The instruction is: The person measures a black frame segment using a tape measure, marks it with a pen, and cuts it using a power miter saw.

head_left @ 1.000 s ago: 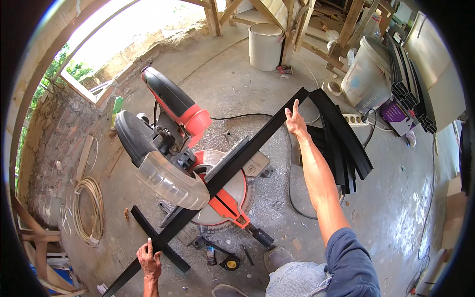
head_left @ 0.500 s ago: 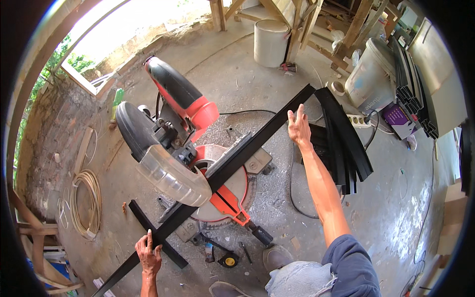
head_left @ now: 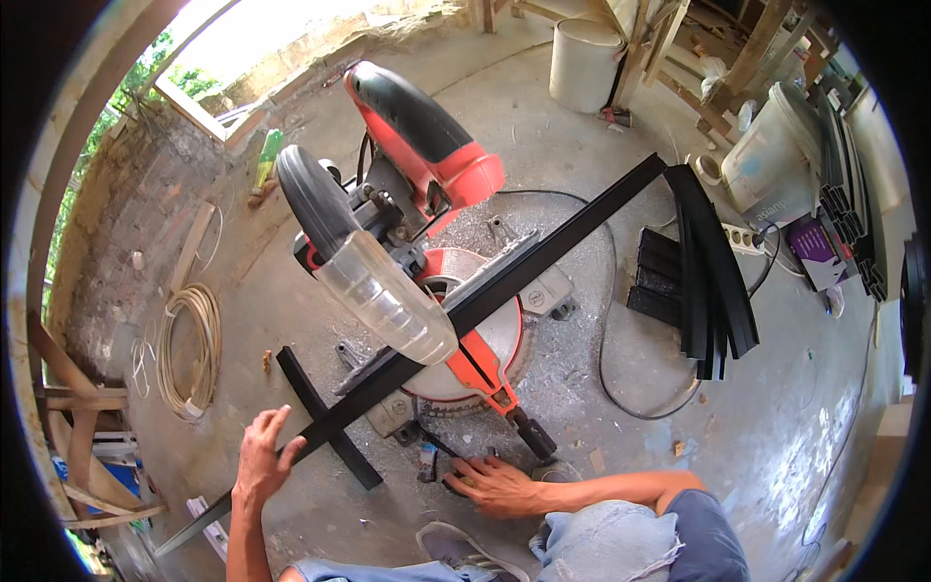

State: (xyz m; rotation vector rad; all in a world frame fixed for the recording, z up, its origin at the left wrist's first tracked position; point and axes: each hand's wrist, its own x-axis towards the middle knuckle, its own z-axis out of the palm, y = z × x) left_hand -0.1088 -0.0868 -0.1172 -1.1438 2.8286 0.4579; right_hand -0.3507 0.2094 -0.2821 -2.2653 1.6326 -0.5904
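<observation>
A long black profile [head_left: 553, 254] lies across the red miter saw [head_left: 427, 165], under its clear blade guard [head_left: 393, 301]. Its near left end rests over a short black piece [head_left: 325, 412] on the floor. My left hand [head_left: 260, 456] is beside that end, fingers apart and thumb at the profile's edge; whether it touches is hard to tell. Low in front of the saw, my right hand [head_left: 497, 487] has its fingers closed over a tape measure [head_left: 466, 480], mostly hidden beneath them. A small brush [head_left: 427, 462] lies just left of these fingers.
Black profiles [head_left: 703, 272] lean in a bundle at right, near a power strip [head_left: 742, 239] and a cable. A white bucket [head_left: 776, 160] and purple box [head_left: 815, 252] stand behind. At left lies a coiled hose [head_left: 189, 349]. Sawdust covers the floor around the saw.
My right hand has left the far part of the long profile and come down to the tape measure. My left hand has shifted back off the profile's top. The view has moved.
</observation>
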